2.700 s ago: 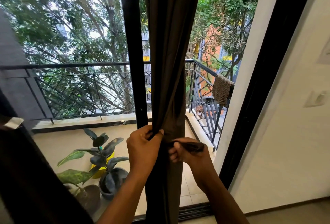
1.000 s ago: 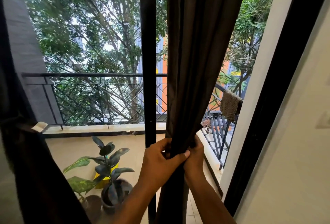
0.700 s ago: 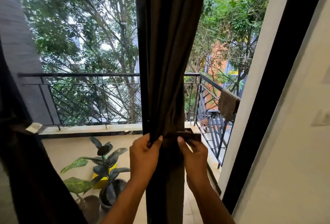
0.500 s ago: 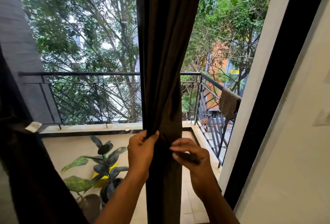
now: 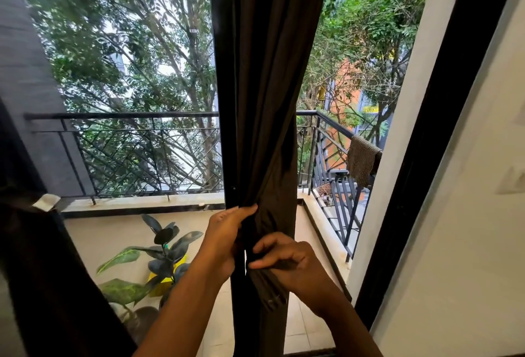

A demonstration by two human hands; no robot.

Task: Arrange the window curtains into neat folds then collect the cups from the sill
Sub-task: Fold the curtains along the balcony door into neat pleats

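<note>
Fingers of the left hand (image 5: pixel 224 238) were curled round the left edge of the gathered curtain (image 5: pixel 268 100), thumb and fingertips pinching the cloth just above where it narrowed, probably to keep the bunched folds from spreading while the other hand worked. The right hand (image 5: pixel 289 260) sat just below and to the right, touching the same bundle, its fingers bent and pinching a dark strip across the front of the cloth; whether that strip was a tie-band or only a fold of the curtain itself could not be told. Both hands met at the waist of the curtain, which suggests the pleats were being cinched there rather than still being formed. Above the hands the curtain hung as a dark column in front of the black door frame (image 5: pixel 224 100), drawn in tight at the grip and loose again below it. A second dark curtain (image 5: pixel 56 285) filled the lower left corner of the view. Beyond the glass lay the balcony floor (image 5: pixel 108 237) with potted plants (image 5: pixel 159 251) near its left side, a metal railing (image 5: pixel 127 152) along its far edge, and a brown cloth (image 5: pixel 362 160) draped over the rail at its right edge. No cups and no sill showed, so by my judgement the collecting part was not yet begun
</note>
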